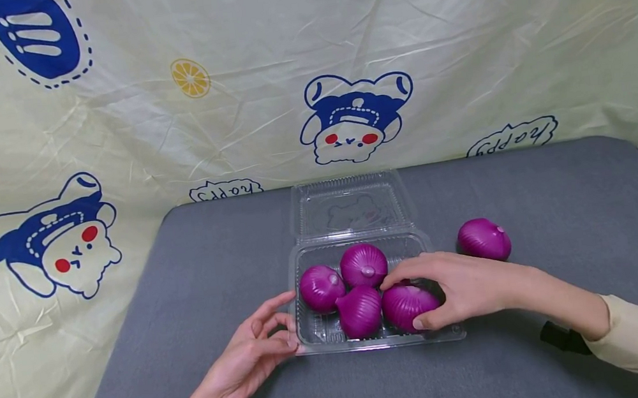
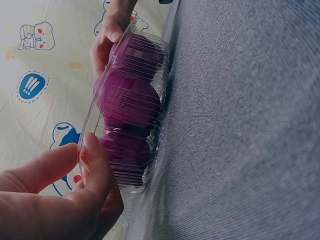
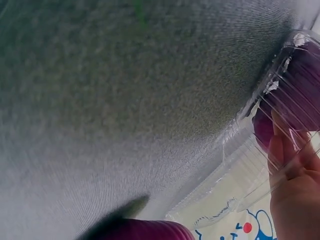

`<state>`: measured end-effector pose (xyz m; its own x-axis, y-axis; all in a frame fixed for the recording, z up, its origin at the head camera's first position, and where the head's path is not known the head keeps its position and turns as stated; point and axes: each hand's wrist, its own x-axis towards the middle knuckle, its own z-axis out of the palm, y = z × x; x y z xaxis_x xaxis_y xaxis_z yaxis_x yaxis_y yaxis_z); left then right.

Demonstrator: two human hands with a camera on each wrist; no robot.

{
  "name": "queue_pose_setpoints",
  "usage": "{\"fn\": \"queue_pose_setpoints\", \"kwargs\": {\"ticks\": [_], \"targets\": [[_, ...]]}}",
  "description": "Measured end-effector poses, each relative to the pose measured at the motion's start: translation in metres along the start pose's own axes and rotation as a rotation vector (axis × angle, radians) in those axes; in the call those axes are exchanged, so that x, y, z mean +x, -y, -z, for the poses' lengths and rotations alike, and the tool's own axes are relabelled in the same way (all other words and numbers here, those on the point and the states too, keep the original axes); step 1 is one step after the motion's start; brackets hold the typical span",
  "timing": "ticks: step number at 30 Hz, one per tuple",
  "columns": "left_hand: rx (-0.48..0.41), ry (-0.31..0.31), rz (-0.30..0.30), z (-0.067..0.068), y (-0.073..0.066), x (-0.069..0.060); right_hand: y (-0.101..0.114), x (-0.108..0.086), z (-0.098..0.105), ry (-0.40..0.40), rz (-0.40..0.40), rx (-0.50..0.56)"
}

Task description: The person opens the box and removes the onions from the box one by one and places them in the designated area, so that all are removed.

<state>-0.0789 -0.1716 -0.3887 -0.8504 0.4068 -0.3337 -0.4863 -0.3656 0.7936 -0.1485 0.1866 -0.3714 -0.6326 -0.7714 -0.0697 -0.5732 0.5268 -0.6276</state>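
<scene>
A clear plastic clamshell container [image 1: 379, 342] lies on the grey surface with its lid [image 1: 351, 205] folded back, away from me. Several purple onions sit inside: one at the left [image 1: 319, 290], one at the back [image 1: 363, 264], one at the front middle [image 1: 359, 313], one at the front right [image 1: 407, 309]. My right hand [image 1: 465, 284] grips the front-right onion from above, thumb on the near side, fingers on the far side. At the container's left edge, my left hand [image 1: 247, 353] pinches the rim between thumb and finger, as the left wrist view shows.
Another purple onion [image 1: 483, 239] lies on the grey cloth [image 1: 233, 265] beyond my right forearm, right of the container. A cream printed sheet [image 1: 253, 115] hangs behind the surface. Below my right wrist is a black object [image 1: 563, 337], partly hidden by the sleeve.
</scene>
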Motion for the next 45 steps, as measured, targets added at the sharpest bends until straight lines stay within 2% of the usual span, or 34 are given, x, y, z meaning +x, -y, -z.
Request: {"fn": "queue_pose_setpoints", "kwargs": {"ticks": [3,6,9,12,19,28,45], "targets": [[0.0,-0.01,0.009,0.0,-0.001,0.0,-0.001,0.001,0.002,0.008,0.014,0.093],[0.002,-0.008,0.007,0.0,-0.001,0.0,-0.003,0.003,0.005,0.004,0.062,0.168],[0.001,-0.006,0.003,0.0,-0.002,0.0,-0.005,0.005,0.007,-0.029,0.118,0.194],[0.002,-0.002,-0.001,-0.001,-0.002,0.0,-0.006,0.006,0.009,-0.076,0.14,0.188],[0.01,0.018,-0.016,-0.001,-0.001,0.0,-0.002,0.007,0.012,-0.176,0.109,0.199],[0.005,0.023,-0.015,-0.001,-0.001,0.0,0.0,0.003,0.013,-0.239,0.097,0.199],[0.012,0.03,-0.031,0.0,0.001,0.0,0.006,-0.027,0.007,-0.322,-0.019,0.193]]}}
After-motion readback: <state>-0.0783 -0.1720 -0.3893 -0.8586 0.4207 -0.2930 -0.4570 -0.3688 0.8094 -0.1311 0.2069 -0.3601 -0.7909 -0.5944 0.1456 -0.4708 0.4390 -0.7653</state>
